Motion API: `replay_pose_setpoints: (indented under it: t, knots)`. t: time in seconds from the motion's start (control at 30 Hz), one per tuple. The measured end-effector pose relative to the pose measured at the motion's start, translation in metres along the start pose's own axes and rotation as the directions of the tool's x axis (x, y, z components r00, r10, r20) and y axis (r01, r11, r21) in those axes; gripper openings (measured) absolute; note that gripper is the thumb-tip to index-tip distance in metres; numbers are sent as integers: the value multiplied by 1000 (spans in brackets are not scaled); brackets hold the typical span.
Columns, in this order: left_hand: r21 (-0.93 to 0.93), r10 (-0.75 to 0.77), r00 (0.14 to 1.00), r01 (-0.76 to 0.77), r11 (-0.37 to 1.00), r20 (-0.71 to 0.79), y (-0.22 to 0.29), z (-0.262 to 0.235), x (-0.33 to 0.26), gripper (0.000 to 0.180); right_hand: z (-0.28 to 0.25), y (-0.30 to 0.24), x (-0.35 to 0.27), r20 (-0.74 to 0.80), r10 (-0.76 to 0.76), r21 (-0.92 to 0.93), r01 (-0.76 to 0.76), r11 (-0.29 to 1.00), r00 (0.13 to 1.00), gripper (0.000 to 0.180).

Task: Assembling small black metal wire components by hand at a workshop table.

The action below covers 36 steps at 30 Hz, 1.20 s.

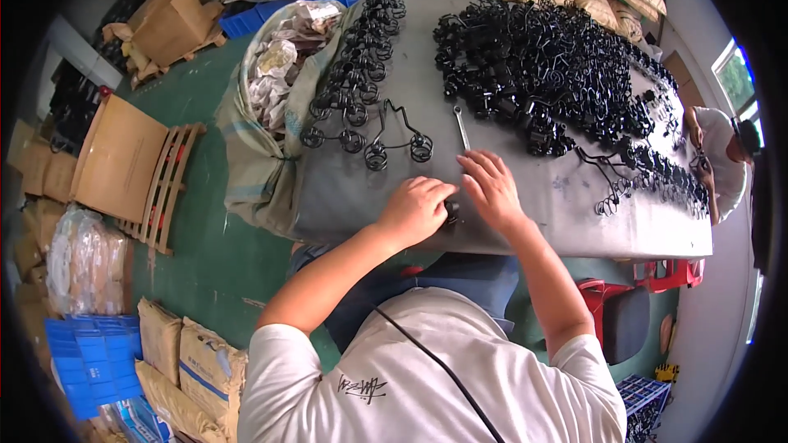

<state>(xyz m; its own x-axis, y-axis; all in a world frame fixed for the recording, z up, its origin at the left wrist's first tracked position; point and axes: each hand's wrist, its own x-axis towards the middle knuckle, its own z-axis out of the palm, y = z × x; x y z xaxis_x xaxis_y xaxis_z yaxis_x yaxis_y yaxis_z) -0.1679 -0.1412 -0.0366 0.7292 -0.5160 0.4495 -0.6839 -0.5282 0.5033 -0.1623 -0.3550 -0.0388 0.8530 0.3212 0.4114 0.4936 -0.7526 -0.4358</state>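
Observation:
My left hand (416,212) is over the near part of the grey table, its fingers curled and pressed together. A small black coiled part (451,212) shows beside its fingers; most of it is hidden, and the hand seems to hold it. My right hand (490,189) lies just to the right, fingers stretched out and pointing away from me. Its fingertips are at the near end of a silver wrench (461,126). Left of the wrench rests a bent black double-coil wire spring (398,139), apart from both hands.
A long row of similar black springs (361,57) runs along the table's left side. A large heap of black wire parts (533,74) covers the far right. Beside the table stands an open woven sack (254,156). Another person (726,156) handles parts at the right edge.

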Motion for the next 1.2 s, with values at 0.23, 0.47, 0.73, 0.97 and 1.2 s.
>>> replay_pose_setpoints:
  t: [0.23,0.47,0.73,0.97,1.2]
  knots:
    - [86,112,987,-123,989,118,-10,-9,-15,58,1,23,-21,-158,58,-382,-115,917,986,17]
    - [45,99,970,-112,993,221,-12,5,-1,51,17,-26,-40,-162,169,-159,-195,968,972,16]
    - [-70,-116,993,116,991,8,-10,22,1,40,13,-21,-34,-124,80,39,-75,996,989,14]
    - [-136,-182,983,179,974,-6,-17,23,7,41,6,-22,-31,-140,327,299,-275,914,934,13]
    - [-87,-217,976,219,972,25,-15,22,13,42,3,-14,-29,-27,269,359,-242,901,963,20]
